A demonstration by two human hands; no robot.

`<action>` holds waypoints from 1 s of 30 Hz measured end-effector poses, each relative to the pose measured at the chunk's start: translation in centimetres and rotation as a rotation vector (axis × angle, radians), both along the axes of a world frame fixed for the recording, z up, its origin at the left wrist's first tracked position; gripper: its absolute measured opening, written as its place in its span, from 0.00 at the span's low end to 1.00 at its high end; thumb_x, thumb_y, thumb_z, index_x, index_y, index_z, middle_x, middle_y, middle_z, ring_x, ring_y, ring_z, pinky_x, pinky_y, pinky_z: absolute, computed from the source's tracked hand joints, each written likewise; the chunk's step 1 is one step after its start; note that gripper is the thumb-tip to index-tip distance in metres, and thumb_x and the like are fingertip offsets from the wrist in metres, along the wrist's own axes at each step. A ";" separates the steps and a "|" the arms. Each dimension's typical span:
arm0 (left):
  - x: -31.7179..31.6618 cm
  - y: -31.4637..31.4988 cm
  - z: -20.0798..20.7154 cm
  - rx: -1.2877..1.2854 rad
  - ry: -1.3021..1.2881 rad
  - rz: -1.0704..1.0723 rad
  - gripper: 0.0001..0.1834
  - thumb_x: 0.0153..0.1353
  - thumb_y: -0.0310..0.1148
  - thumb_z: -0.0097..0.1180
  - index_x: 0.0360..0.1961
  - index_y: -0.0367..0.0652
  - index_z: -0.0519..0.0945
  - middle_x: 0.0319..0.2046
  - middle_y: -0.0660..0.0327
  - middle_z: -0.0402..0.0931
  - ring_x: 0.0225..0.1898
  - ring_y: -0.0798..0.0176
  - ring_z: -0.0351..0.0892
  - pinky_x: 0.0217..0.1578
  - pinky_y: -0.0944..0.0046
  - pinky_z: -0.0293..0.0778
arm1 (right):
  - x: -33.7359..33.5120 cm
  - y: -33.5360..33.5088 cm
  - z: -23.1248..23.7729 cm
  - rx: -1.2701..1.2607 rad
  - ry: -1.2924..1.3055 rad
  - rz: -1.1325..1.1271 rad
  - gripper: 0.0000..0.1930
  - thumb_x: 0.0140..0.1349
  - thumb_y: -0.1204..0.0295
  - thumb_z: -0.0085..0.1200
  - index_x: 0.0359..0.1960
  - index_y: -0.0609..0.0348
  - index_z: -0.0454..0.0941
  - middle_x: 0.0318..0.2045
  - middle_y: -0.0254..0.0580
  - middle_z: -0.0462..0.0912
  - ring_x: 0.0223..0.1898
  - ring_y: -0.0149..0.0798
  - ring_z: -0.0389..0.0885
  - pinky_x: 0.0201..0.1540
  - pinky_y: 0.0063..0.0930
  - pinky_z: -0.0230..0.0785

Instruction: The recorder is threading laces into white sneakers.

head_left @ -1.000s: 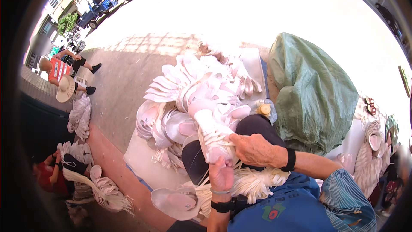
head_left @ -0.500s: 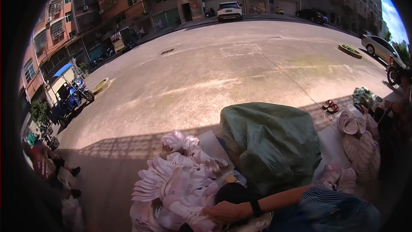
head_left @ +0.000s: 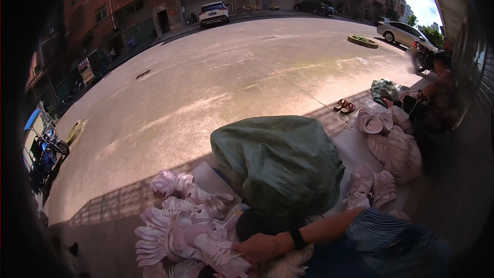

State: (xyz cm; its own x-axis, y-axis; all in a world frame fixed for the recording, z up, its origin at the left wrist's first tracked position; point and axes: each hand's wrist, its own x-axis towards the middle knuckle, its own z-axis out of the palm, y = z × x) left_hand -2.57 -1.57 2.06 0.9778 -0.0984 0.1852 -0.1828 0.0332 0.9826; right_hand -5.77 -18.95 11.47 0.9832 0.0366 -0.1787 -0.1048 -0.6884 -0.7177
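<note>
My right hand (head_left: pixel 261 247), with a black band on the wrist, comes in from the lower right. Its fingers are curled at the edge of a pale pink shoe upper (head_left: pixel 218 251) and seem to grip it; the fingertips are partly hidden. More pink shoe uppers (head_left: pixel 172 226) lie heaped and fanned in stacks beside the hand, on the left. Just beyond the wrist is a dark rounded thing (head_left: pixel 254 222), perhaps my knee. My left hand is not in view.
A large green sack (head_left: pixel 278 159) stands ahead. Right of it lie stacked pink uppers (head_left: pixel 393 149) and red-brown sandals (head_left: pixel 344 106). A seated co-worker (head_left: pixel 437 92) is at the far right. Beyond the concrete yard (head_left: pixel 195 82) stand a white car (head_left: pixel 214 14) and a blue-roofed tricycle (head_left: pixel 45 141).
My view has turned to the right, so everything appears shifted left and the co-worker shows more fully. My right hand stays at the pink uppers; one upper beside it appears more raised.
</note>
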 end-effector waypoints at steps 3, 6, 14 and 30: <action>0.7 -1.8 2.4 -0.252 0.188 -0.050 0.49 0.47 0.49 0.67 0.58 0.20 0.61 0.50 0.32 0.69 0.51 0.36 0.72 0.54 0.47 0.67 | -0.3 -0.5 1.1 0.010 -0.035 -0.001 0.22 0.58 0.62 0.51 0.50 0.60 0.62 0.33 0.52 0.76 0.35 0.57 0.79 0.34 0.46 0.70; 0.5 0.7 2.4 -0.282 0.164 0.087 0.46 0.46 0.44 0.68 0.57 0.21 0.62 0.49 0.35 0.71 0.51 0.37 0.73 0.54 0.46 0.67 | -0.2 1.3 -0.9 -0.034 -0.180 0.124 0.23 0.58 0.61 0.52 0.50 0.61 0.61 0.37 0.53 0.74 0.38 0.57 0.78 0.37 0.47 0.70; 4.2 0.9 -4.5 -0.168 -0.253 -0.086 0.45 0.37 0.34 0.72 0.57 0.30 0.66 0.52 0.43 0.71 0.53 0.46 0.72 0.54 0.49 0.68 | -6.8 0.5 -1.6 -0.357 0.143 0.244 0.16 0.59 0.61 0.50 0.31 0.65 0.76 0.26 0.52 0.80 0.32 0.55 0.79 0.37 0.42 0.72; 2.7 -0.3 6.0 -1.542 0.736 -1.030 0.09 0.61 0.36 0.46 0.36 0.43 0.74 0.25 0.67 0.68 0.26 0.69 0.68 0.30 0.66 0.69 | -12.6 -0.7 0.2 0.062 0.028 0.327 0.18 0.64 0.64 0.42 0.25 0.65 0.76 0.22 0.56 0.76 0.23 0.48 0.71 0.31 0.42 0.63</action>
State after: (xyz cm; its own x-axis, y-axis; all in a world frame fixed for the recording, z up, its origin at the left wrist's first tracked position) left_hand 0.13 -1.88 8.07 0.5820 -0.7514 0.3108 0.8072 0.5803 -0.1086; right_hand -18.34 -19.62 11.72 0.9123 0.3612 -0.1930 0.0943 -0.6438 -0.7594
